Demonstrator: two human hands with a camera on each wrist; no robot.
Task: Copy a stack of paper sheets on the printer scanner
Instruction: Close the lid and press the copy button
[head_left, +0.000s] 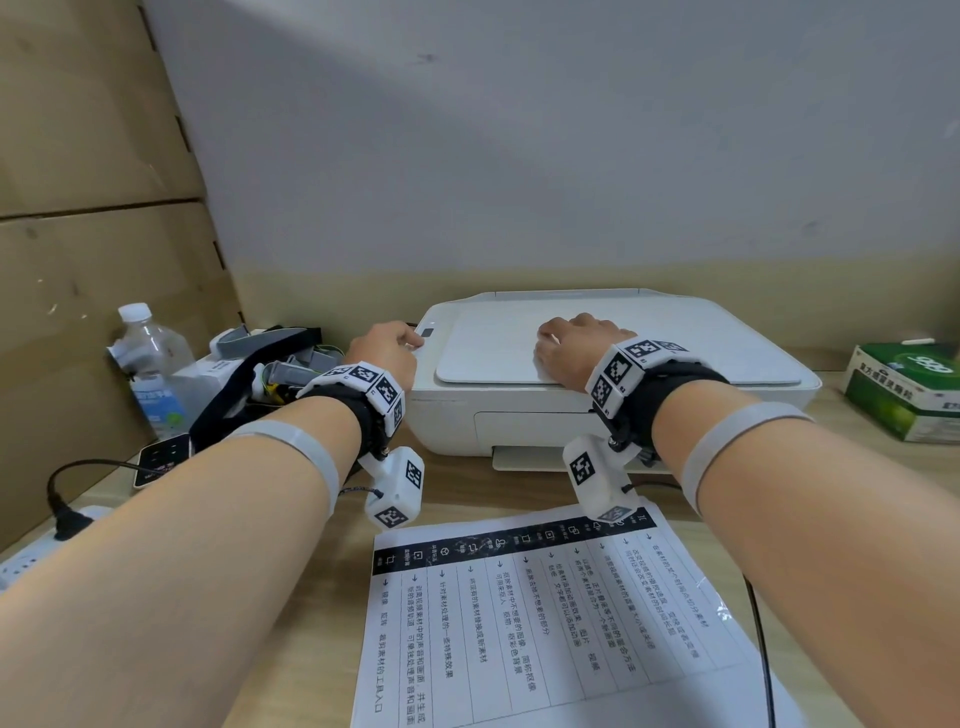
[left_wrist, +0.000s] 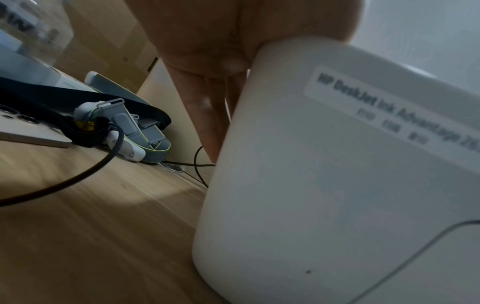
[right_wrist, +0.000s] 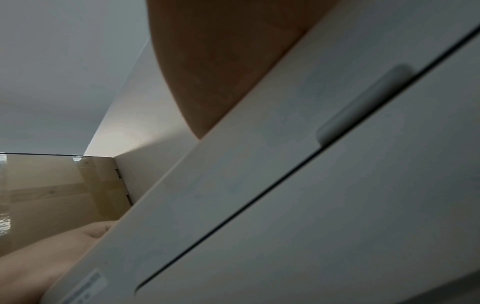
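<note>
Hands first: I see my left hand (head_left: 387, 347) curled at the printer (head_left: 613, 395) control corner, one fingertip extended onto it, my right hand (head_left: 576, 345) resting fingers-bent on the closed scanner lid (head_left: 727, 348) (holding nothing), and the printed paper stack (head_left: 550, 623) lying on the counter (head_left: 311, 597) just before the printer.

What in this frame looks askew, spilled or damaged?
Little stands out. The printed sheets lie skewed on the desk, rotated against the printer front. The scanner lid is shut under the right hand; the left hand rests at the printer's left corner. No spill or damage shows.
</note>
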